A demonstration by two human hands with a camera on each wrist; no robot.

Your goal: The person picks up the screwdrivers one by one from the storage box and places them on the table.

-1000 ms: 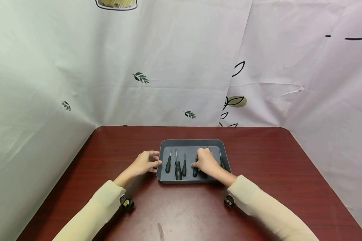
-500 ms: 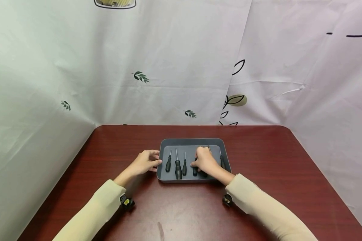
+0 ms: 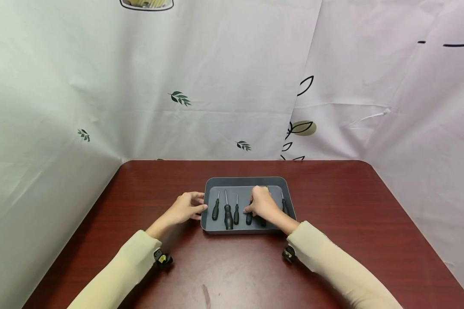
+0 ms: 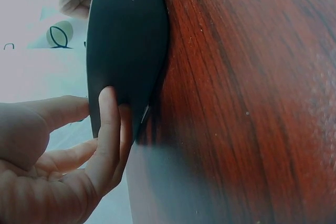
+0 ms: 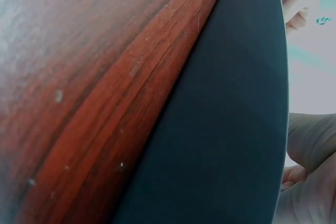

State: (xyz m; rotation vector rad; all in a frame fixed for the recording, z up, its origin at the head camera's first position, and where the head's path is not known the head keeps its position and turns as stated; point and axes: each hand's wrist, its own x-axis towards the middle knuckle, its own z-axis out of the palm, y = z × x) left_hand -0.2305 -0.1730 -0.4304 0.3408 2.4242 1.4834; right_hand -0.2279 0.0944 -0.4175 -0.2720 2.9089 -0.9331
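A grey rectangular tray (image 3: 232,231) on the table holds several black-handled screwdrivers, laid roughly side by side with their shafts pointing away. My right hand (image 3: 262,203) reaches into its right half, thumb and fingers pinching a screwdriver (image 3: 249,219); the hand covers that one's shaft. Beside it, another screwdriver handle (image 3: 261,222) is partly hidden under the hand. Outside the tray's left wall, my left hand (image 3: 184,209) touches the side with extended fingers. In the left wrist view, fingertips (image 4: 107,95) lie against the tray's outer wall (image 4: 128,35).
Left of the right hand lie a small screwdriver (image 3: 236,216), a bigger one (image 3: 228,219) and another (image 3: 215,212). One more screwdriver (image 3: 285,208) lies along the tray's right wall. The reddish-brown table (image 3: 332,201) is bordered by white patterned cloth (image 3: 224,77).
My right hand has slid slightly left, and the pinched screwdriver's handle has shifted left with it. The left hand and the tray keep their places.
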